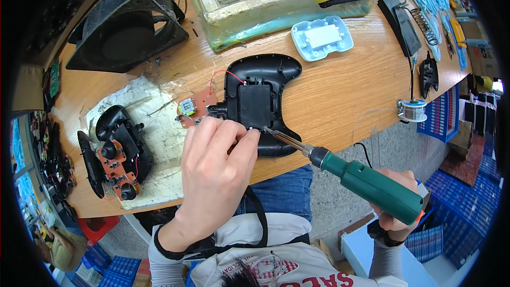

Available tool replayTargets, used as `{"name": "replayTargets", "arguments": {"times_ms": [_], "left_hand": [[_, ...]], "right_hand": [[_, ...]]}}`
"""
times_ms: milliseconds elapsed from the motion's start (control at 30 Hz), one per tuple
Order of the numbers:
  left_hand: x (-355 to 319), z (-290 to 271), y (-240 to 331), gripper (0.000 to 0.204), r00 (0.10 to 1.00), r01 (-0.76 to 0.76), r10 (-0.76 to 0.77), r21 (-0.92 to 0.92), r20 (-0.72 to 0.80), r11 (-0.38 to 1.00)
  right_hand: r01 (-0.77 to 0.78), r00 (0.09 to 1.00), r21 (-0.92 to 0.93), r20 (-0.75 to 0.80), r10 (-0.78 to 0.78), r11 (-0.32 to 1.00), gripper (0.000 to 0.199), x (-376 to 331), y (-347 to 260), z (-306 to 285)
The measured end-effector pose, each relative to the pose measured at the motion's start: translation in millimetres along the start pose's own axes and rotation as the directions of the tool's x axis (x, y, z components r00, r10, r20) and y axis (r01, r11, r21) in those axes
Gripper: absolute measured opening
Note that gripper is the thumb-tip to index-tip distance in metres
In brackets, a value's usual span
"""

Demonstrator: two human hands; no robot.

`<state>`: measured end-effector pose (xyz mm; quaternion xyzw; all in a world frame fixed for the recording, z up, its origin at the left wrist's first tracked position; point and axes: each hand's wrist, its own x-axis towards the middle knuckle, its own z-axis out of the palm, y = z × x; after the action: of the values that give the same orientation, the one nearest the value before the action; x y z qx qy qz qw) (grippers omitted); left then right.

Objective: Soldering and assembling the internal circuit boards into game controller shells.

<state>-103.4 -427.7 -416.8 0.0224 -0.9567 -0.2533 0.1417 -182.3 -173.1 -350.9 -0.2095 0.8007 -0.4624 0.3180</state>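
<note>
The black half-shell of a game controller [284, 66] lies inside-up in front of me, with a raised rectangular block in its middle. A thin red wire [220, 72] arcs from the shell's top to a small brown circuit board [204, 101] on its left. My right hand [396, 191] grips a green soldering iron [366, 180] whose tip reaches the lower edge of the block. At that same edge, beside the tip, the fingers of my left hand [215, 154] are pinched together. What they hold is hidden.
On a worn white sheet [164, 172] at left sits another opened controller [119, 154] with its board exposed. A black fan [127, 26] stands behind it. Farther back are a light-blue shell [322, 37] and a plastic-wrapped frame [228, 21]. A solder spool [413, 110] hangs by the right table edge.
</note>
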Motion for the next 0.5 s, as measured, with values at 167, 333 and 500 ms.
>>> {"name": "replayTargets", "arguments": {"times_ms": [167,333,500], "left_hand": [[-1.6,3.3,-3.8,0.019,0.999,-0.051,0.051,0.009,-0.017,0.999],[-1.2,2.8,-3.6,0.019,0.998,-0.056,0.057,0.018,-0.015,0.998],[-1.0,2.4,-3.0,0.019,0.998,-0.058,0.059,0.025,-0.013,0.998]], "right_hand": [[0.04,0.997,-0.061,0.062,-0.036,0.997,0.067,1.4,-3.7,-2.4],[0.068,0.997,-0.171,0.031,-0.064,0.983,0.068,-0.5,-6.0,-0.7],[0.073,0.997,-0.107,-0.002,-0.073,0.992,0.069,-2.6,-1.4,-1.7]]}}
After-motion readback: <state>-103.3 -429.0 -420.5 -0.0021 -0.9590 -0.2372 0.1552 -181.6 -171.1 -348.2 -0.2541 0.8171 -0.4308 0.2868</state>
